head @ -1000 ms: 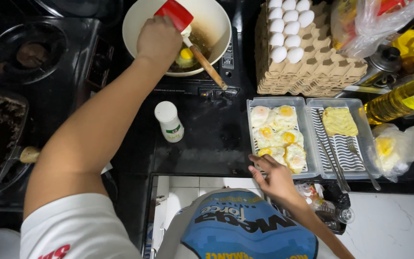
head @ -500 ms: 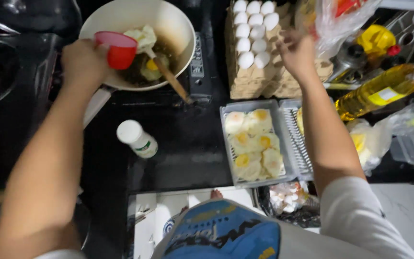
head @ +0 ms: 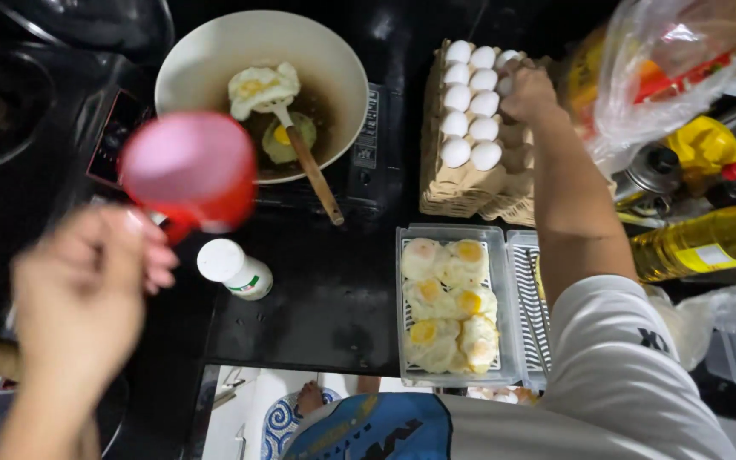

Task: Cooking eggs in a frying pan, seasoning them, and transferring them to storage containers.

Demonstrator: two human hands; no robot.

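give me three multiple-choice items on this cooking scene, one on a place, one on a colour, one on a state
1. Where does the right hand rest?
A on the cardboard tray of white eggs
B on the oil bottle
C in the pan

2. What colour is the small plastic cup in the left hand?
A blue
B red
C green

3. What state is the clear plastic container in?
A empty
B lidded
C holding fried eggs

Answers:
1 A, the fingers touch the egg tray's top right.
2 B, its wall is red.
3 C, fried eggs fill it, uncovered.
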